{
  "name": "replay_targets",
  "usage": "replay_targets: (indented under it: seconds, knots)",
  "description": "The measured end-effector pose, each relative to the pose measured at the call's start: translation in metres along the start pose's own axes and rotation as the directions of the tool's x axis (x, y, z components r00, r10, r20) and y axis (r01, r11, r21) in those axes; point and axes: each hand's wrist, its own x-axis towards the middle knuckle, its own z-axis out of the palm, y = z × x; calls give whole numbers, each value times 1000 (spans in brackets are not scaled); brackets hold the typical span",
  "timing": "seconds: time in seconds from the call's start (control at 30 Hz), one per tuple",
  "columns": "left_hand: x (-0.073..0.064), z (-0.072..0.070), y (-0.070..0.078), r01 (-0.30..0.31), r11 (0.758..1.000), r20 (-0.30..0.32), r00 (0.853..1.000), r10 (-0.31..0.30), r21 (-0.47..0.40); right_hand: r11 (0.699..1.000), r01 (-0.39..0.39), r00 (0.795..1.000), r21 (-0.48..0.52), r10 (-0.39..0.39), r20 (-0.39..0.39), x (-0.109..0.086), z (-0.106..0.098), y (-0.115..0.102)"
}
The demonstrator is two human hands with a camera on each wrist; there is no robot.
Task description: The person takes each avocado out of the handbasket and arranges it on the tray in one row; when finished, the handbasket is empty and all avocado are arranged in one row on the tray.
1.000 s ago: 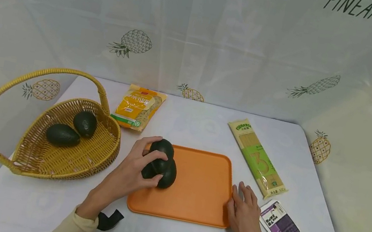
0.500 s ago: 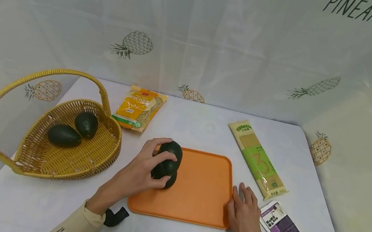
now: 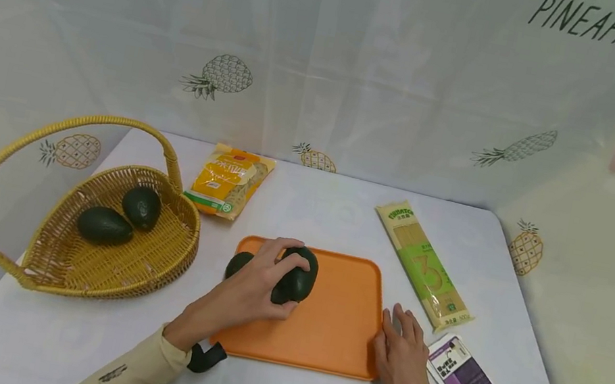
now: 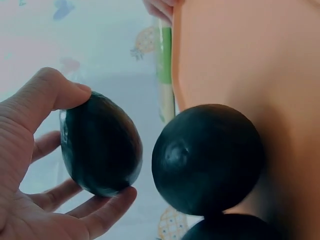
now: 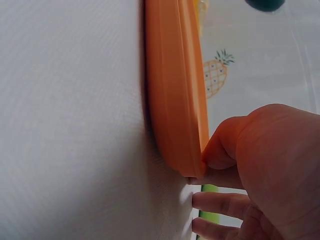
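In the head view my left hand (image 3: 260, 283) holds a dark green avocado (image 3: 303, 277) over the orange tray (image 3: 332, 334). The left wrist view shows that avocado (image 4: 102, 145) between thumb and fingertips, with two more avocados, a round-looking one (image 4: 207, 160) and another (image 4: 230, 230) partly cut off, beside it. One avocado (image 3: 238, 264) shows at the tray's left side, partly behind my hand. At the tray's right edge my right hand (image 3: 402, 353) pinches the rim; the right wrist view has the thumb on the rim (image 5: 200, 125) and the index finger against its outer side.
A yellow wicker basket (image 3: 76, 275) with two avocados (image 3: 105, 226) stands left. An orange-yellow food packet (image 3: 229, 181) lies behind it to the right. Right of the tray lie a green noodle packet (image 3: 424, 264) and a white-and-purple pouch (image 3: 462, 381).
My left hand has moved right over the tray with the avocado. Behind the hand, an avocado at the tray's left has come into view. The right hand stays at the tray's edge.
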Motion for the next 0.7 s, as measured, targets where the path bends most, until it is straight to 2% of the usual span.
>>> replay_targets:
  seconds: [0.2, 0.43, 0.53, 0.7]
  knots:
    - [12, 10, 2, -51, 999, 73, 996, 50, 10, 1000, -12, 1000, 8, 12, 3, 0, -1, 0]
    - [17, 16, 5, -43, 999, 153, 987, 39, 19, 1000, 1, 1000, -7, -1, -15, 1, 0, -1]
    - [21, 21, 5, -74, 994, 207, 977, 55, 84, 1000, 2, 1000, -10, -2, -24, 1, 0, -1]
    - [25, 30, 5, -154, 966, 278, 956, 92, 209, 1000, 2, 1000, -10, -2, -27, 0, 0, -2]
